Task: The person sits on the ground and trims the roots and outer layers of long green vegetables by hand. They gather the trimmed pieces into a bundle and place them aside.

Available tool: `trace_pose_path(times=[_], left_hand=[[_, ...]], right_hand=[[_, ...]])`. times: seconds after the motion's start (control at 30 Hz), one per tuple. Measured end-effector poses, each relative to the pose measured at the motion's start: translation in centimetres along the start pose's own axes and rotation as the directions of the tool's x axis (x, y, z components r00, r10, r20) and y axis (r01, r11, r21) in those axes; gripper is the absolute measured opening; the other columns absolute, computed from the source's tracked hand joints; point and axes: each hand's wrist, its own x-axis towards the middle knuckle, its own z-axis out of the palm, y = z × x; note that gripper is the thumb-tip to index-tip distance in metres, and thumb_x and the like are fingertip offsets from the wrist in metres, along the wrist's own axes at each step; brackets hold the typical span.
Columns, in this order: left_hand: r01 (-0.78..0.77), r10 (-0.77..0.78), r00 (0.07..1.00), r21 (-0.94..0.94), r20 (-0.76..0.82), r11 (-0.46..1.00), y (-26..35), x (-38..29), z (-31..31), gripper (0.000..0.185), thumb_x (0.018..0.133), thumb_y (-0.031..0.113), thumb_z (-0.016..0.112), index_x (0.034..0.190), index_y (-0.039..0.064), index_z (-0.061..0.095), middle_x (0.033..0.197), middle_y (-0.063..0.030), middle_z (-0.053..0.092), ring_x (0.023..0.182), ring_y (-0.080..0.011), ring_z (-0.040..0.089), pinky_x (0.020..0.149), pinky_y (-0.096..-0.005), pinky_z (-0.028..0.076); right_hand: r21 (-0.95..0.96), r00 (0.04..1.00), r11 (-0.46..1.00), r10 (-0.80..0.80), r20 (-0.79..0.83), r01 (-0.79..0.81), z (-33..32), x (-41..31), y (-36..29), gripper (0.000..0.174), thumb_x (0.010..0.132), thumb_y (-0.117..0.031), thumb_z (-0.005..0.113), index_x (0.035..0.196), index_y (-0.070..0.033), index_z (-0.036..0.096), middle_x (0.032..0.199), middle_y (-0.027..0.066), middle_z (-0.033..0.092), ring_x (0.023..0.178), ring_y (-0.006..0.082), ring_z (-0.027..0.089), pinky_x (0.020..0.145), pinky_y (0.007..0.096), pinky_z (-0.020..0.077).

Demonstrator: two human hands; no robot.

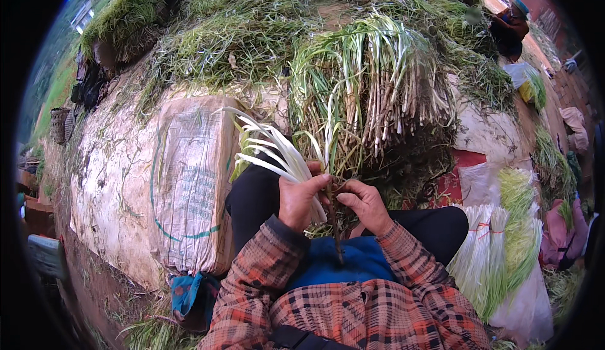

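Note:
My left hand [302, 194] grips a fan of peeled white stalks [283, 156], which look like blanched garlic shoots. Between its thumb and fingers it also holds one upright stalk [329, 123] with pale green leaves and a brown, dirty lower stem [334, 229]. Beside it, my right hand [366, 203] has thumb and forefinger pinched at this stalk's middle, seemingly on a thin outer leaf or sheath. Just beyond both hands lies a thick pile of unpeeled stalks [378, 85], their pale brown stems hanging towards me. A blue cloth [345, 260] covers my lap.
A flat woven sack [194, 175] bearing print lies to my left. On the right, tied bundles of white stalks [482, 236] rest by plastic sheeting [524, 302]. Green leaf heaps [236, 43] spread ahead. A person [510, 28] is at the far right; a wicker basket [59, 125] stands far left.

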Motion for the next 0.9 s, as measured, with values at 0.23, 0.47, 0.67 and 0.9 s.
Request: trace_pose_path(times=[0.23,0.47,0.67,0.9], left_hand=[[-0.065,0.063,0.995,-0.024,-0.078,0.998,-0.3,0.3,0.3,0.022,0.076,-0.002,0.066,0.096,-0.004,0.057,0.074,-0.0073,0.061,0.06,-0.0137,0.059,0.045,-0.0259,0.048],[-0.242,0.207,0.96,-0.189,-0.186,0.952,1.1,0.3,-1.6,0.02,0.079,-0.004,0.061,0.096,-0.003,0.051,0.076,-0.013,0.062,0.062,-0.0194,0.063,0.043,-0.0245,0.047],[-0.183,0.173,0.981,-0.117,-0.093,0.976,0.7,0.3,-2.1,0.019,0.082,0.001,0.059,0.099,-0.004,0.051,0.079,-0.0169,0.064,0.051,-0.0181,0.057,0.045,-0.0264,0.046],[-0.078,0.075,0.992,-0.026,-0.103,0.997,-0.4,0.1,-1.4,0.017,0.081,0.002,0.062,0.096,-0.004,0.056,0.074,-0.0089,0.062,0.053,-0.0131,0.055,0.041,-0.0251,0.044]], right_hand=[[0.236,0.949,0.951,-0.125,-0.291,0.198,2.5,4.0,-0.2,0.005,0.085,-0.005,0.061,0.084,0.0,0.063,0.076,-0.0017,0.062,0.067,0.0038,0.054,0.062,0.0196,0.0443],[-0.408,0.896,0.889,0.003,-0.444,-0.205,-3.9,2.4,8.1,0.014,0.078,-0.014,0.067,0.076,-0.002,0.06,0.07,0.0074,0.061,0.063,0.0154,0.058,0.06,0.0286,0.0455],[-0.936,0.966,0.24,0.028,-0.257,-0.256,-3.0,1.0,8.5,0.024,0.075,-0.027,0.065,0.083,-0.004,0.064,0.084,0.0137,0.06,0.081,0.0336,0.058,0.073,0.0427,0.0462],[-0.172,0.975,0.97,-0.191,-0.115,0.17,2.6,4.7,-0.6,0.015,0.083,-0.008,0.062,0.089,0.005,0.064,0.082,0.0049,0.059,0.074,0.0123,0.058,0.067,0.0237,0.0466]])
